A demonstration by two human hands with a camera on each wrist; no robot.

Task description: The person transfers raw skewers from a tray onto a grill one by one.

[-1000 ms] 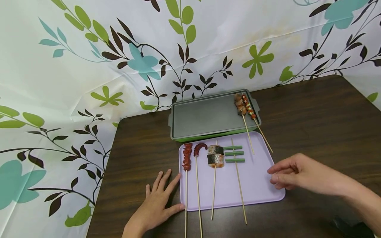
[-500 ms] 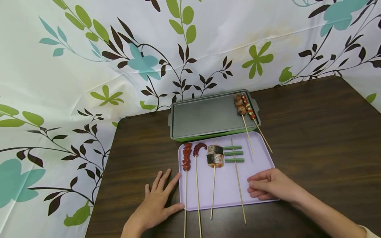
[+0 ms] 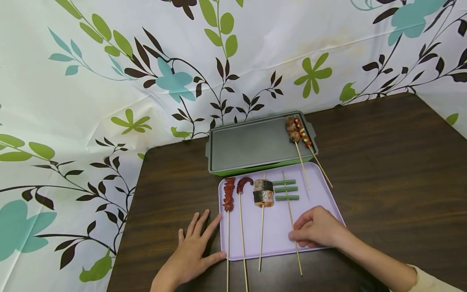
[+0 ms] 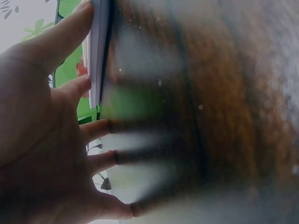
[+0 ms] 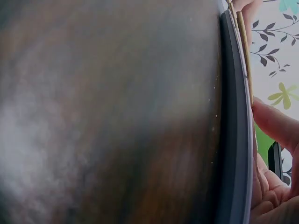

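Six skewers [image 3: 263, 198]: four on one near tray [image 3: 251, 231], two on one far griddle [image 3: 251, 146]. Three green sticks [image 3: 286, 189] share one skewer. One left hand [image 3: 191, 253], one right hand [image 3: 315, 227], one table [image 3: 383, 162].

4 skewers [image 3: 264, 198] lie on the tray [image 3: 277, 227] before the griddle [image 3: 251, 144].

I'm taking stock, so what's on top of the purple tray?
On the purple tray lie a red skewer, a tentacle skewer, a banded skewer and a green skewer. A wooden stick from the griddle overhangs it. The right hand hides part of the tray and the green skewer.
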